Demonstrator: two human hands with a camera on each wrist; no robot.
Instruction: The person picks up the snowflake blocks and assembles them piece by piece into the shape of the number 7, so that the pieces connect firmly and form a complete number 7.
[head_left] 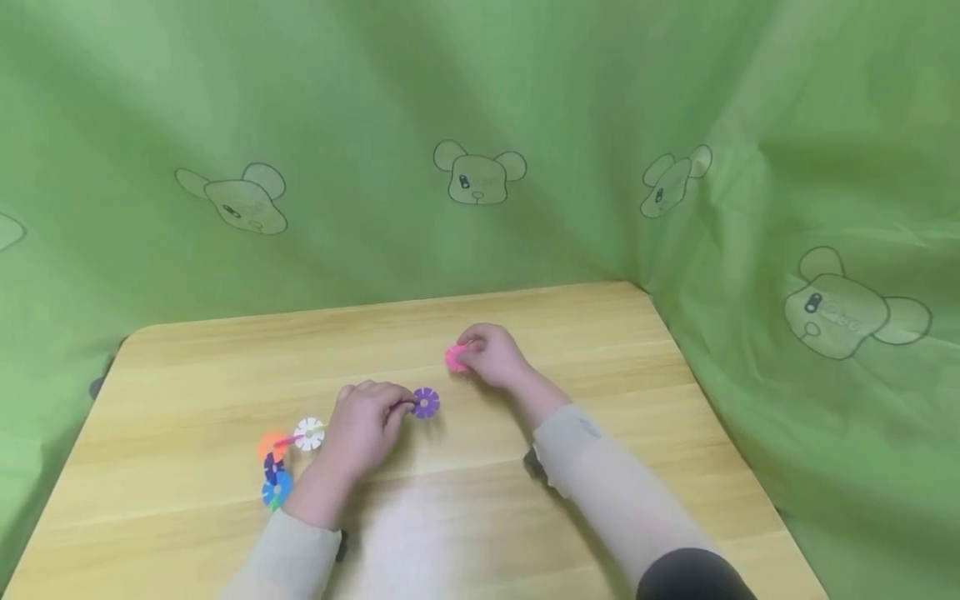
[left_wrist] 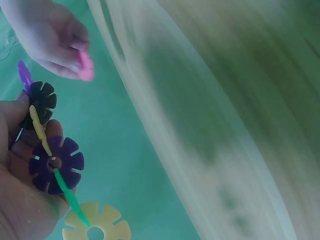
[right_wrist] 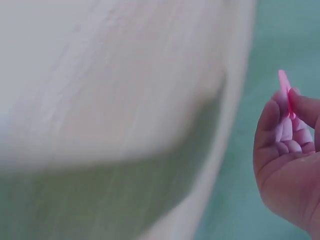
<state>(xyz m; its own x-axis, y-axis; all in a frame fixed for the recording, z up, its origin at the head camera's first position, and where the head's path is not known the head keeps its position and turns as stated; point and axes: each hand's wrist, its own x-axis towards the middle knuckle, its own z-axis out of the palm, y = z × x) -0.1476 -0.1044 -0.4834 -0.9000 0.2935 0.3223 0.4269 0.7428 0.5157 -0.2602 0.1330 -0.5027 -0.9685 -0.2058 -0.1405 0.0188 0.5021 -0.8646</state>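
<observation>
My left hand [head_left: 367, 425] pinches a chain of slotted plastic snowflake discs near one end. The purple disc [head_left: 426, 402] sticks out past its fingertips. In the left wrist view, a black disc [left_wrist: 44, 99], a yellow disc [left_wrist: 39, 129], a dark purple disc [left_wrist: 72, 161], a green disc [left_wrist: 70, 197] and a pale yellow disc [left_wrist: 112, 230] run along the palm. White [head_left: 308, 434], orange [head_left: 272, 445] and blue [head_left: 277, 490] discs trail left of the wrist. My right hand [head_left: 495, 357] pinches a single pink disc [right_wrist: 284, 82] between thumb and fingers, apart from the chain.
A wood-grain table [head_left: 570, 517] with rounded far corners lies under both hands. Green cloth [head_left: 360, 100] printed with animal heads hangs behind it and along the right side. A dark round shape [head_left: 693, 575] covers part of the right sleeve at the bottom.
</observation>
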